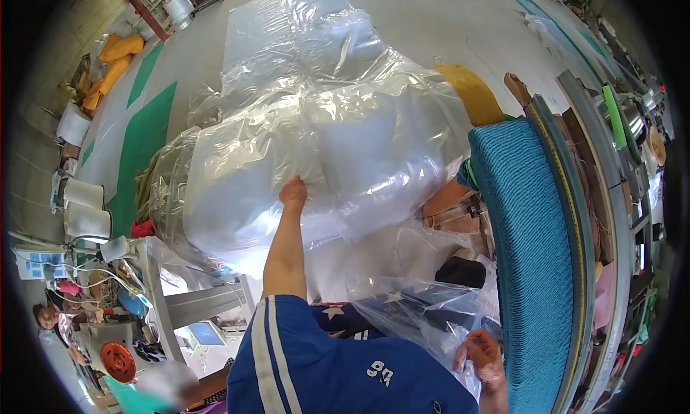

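Observation:
A large pile of clear plastic sheeting (374, 134) lies in front of me, glossy and wrinkled, with smooth pale areas. My left hand (293, 191) reaches out to its middle, the fingers curled closed on the film. Low on the right, close to my body, my right hand (483, 358) pinches a loose, crumpled part of clear plastic film (424, 310). This film spreads across my lap area, over dark cloth with white stars. Whether both pieces of film are one sheet, I cannot tell.
At my right stands a long padded bar wrapped in blue ribbed cloth (528, 263), beside a rail with a yellow-marked strip (568, 220). A yellow band (471, 94) touches the pile's right end. White thread cones (88, 220) and a person (47, 316) are at left.

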`<action>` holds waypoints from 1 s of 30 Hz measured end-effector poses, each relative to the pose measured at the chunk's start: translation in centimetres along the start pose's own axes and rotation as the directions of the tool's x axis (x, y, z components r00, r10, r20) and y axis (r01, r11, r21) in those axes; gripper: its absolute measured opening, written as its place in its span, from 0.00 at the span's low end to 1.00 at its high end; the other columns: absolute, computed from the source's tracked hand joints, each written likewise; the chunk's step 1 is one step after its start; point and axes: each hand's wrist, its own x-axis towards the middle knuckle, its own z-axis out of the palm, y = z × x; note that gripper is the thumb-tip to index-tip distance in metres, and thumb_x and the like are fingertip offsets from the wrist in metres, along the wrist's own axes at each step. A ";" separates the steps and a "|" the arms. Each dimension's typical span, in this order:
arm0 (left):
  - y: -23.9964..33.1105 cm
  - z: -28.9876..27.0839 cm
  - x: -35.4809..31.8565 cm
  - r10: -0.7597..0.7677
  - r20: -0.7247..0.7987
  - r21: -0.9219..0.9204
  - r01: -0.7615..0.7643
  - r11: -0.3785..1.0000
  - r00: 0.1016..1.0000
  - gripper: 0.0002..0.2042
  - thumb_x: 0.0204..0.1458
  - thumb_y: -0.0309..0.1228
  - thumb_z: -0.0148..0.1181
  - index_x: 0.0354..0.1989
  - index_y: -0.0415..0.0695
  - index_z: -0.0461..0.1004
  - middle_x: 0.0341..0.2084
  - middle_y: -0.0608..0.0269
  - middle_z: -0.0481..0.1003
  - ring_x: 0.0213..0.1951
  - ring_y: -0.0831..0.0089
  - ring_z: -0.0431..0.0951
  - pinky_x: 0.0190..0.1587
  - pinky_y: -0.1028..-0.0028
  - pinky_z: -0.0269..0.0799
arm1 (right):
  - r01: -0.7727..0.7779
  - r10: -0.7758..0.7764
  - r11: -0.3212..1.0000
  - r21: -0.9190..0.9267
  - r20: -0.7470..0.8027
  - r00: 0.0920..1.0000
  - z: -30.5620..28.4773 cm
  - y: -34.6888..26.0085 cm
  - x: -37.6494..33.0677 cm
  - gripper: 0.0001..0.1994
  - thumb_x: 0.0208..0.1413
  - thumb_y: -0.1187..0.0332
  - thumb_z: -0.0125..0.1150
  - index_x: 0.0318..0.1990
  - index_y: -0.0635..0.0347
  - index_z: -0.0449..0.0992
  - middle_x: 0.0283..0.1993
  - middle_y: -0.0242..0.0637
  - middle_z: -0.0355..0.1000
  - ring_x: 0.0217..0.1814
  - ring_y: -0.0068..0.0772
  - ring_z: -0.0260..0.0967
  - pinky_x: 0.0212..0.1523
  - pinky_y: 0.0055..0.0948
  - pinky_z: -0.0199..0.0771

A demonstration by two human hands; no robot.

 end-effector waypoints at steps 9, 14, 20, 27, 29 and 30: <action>-8.2 -2.6 2.9 -0.478 -0.016 -0.707 0.328 0.626 0.878 0.12 0.51 0.34 0.46 0.34 0.39 0.73 0.29 0.54 0.76 0.32 0.60 0.77 0.35 0.65 0.72 | -0.133 0.144 0.987 -0.096 0.119 0.982 1.2 0.9 0.9 0.11 0.53 0.69 0.59 0.40 0.64 0.68 0.30 0.38 0.71 0.32 0.30 0.69 0.36 0.27 0.68; -1.8 -10.8 6.7 -0.470 0.169 -0.985 0.138 -0.101 0.866 0.14 0.52 0.40 0.54 0.37 0.41 0.72 0.34 0.57 0.74 0.31 0.66 0.75 0.31 0.68 0.72 | 0.029 -0.019 0.999 -0.029 0.296 0.955 -1.1 0.0 0.0 0.22 0.48 0.60 0.64 0.45 0.65 0.68 0.34 0.39 0.71 0.38 0.32 0.69 0.42 0.31 0.67; 19.7 -19.7 5.9 0.466 0.188 -0.863 0.372 -0.343 0.865 0.09 0.45 0.28 0.63 0.34 0.50 0.71 0.21 0.70 0.66 0.18 0.81 0.64 0.15 0.79 0.56 | 0.510 -0.457 0.781 -0.362 0.226 0.860 -2.3 -7.3 2.6 0.31 0.46 0.52 0.63 0.50 0.68 0.65 0.45 0.43 0.69 0.49 0.34 0.65 0.52 0.33 0.63; 42.2 -24.6 -21.0 0.936 0.019 -0.701 0.672 -0.239 0.353 0.05 0.53 0.24 0.52 0.37 0.47 0.69 0.29 0.65 0.73 0.35 0.72 0.75 0.37 0.73 0.74 | 0.841 -0.840 0.539 0.044 0.101 0.533 -1.1 -19.0 10.1 0.41 0.48 0.45 0.60 0.62 0.64 0.54 0.62 0.38 0.57 0.64 0.33 0.54 0.63 0.35 0.53; 44.8 -26.3 -26.3 0.982 -0.021 -0.729 0.670 -0.144 0.189 0.09 0.53 0.23 0.53 0.41 0.48 0.67 0.33 0.63 0.73 0.39 0.71 0.75 0.41 0.72 0.73 | 0.764 -0.811 0.584 0.274 0.162 0.562 -2.4 -18.3 10.8 0.40 0.49 0.44 0.59 0.62 0.62 0.55 0.61 0.37 0.58 0.63 0.31 0.55 0.62 0.34 0.54; 45.9 -27.5 -28.2 0.980 -0.071 -0.755 0.631 -0.176 0.187 0.09 0.53 0.22 0.53 0.41 0.48 0.66 0.33 0.63 0.73 0.39 0.71 0.75 0.41 0.72 0.73 | 0.710 -0.775 0.629 0.317 0.184 0.604 -2.7 -17.6 10.2 0.37 0.49 0.45 0.59 0.61 0.61 0.59 0.59 0.36 0.61 0.61 0.30 0.58 0.61 0.32 0.56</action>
